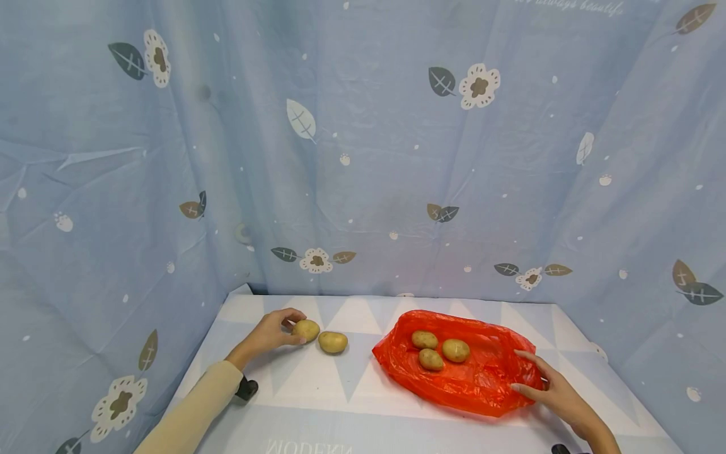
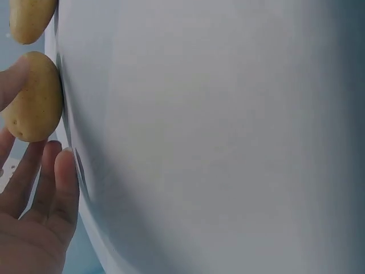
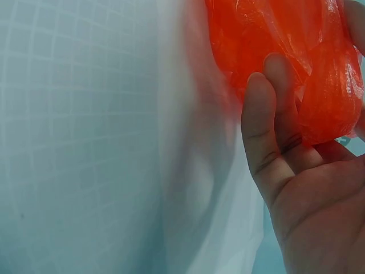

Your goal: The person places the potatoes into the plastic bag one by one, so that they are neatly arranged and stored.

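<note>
On the left of the table my left hand (image 1: 278, 329) has thumb and fingers around the near end of a yellow potato (image 1: 307, 330). The left wrist view shows the thumb against that potato (image 2: 40, 103), low at the cloth. Just right of it lies a second potato (image 1: 333, 342). A red plastic bag (image 1: 482, 384) is spread at the right, with three potatoes (image 1: 456, 350) on it towards its left side. My right hand (image 1: 553, 388) holds the bag's right end between thumb and fingers. Gathered red plastic (image 3: 331, 103) sits within that grip in the right wrist view.
A pale tablecloth (image 1: 295, 403) with triangles covers the table. Blue patterned curtains (image 1: 374, 157) hang behind and at both sides. A dark strap piece (image 1: 246, 388) shows at the left wrist.
</note>
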Available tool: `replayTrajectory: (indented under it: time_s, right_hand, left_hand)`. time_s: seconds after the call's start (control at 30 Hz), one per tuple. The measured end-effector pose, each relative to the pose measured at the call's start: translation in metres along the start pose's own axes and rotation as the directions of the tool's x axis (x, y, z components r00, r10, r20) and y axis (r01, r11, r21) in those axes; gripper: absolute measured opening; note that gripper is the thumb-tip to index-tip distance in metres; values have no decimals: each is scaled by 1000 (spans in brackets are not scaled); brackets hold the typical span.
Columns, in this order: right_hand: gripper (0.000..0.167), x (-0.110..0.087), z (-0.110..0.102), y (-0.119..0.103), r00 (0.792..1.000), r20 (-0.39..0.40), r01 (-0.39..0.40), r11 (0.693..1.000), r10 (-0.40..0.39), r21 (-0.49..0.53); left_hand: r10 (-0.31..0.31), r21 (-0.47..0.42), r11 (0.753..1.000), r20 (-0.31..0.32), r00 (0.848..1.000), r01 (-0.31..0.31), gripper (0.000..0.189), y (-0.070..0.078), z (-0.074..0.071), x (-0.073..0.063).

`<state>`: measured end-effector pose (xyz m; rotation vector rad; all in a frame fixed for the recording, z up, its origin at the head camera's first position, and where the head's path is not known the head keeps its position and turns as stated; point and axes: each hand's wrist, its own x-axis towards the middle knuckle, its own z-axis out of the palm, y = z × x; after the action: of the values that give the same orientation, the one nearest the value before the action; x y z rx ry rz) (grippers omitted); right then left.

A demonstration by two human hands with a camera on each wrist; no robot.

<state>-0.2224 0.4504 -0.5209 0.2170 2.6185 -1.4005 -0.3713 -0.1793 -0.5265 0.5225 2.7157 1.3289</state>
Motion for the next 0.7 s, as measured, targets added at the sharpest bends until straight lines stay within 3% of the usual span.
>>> replayTrajectory:
  time_s: [0.3,0.7]
  right_hand:
    - [90,-1,0,0,1000,-4,-2,1000,2,-4]
    - [90,-2,1,0,1000,-11,-1,1000,1,-5]
  left_hand:
    - [-62,-26,998,24,998,63,55,-1,2,2]
    - [-47,-3,999,21,999,47,56,0,7,5]
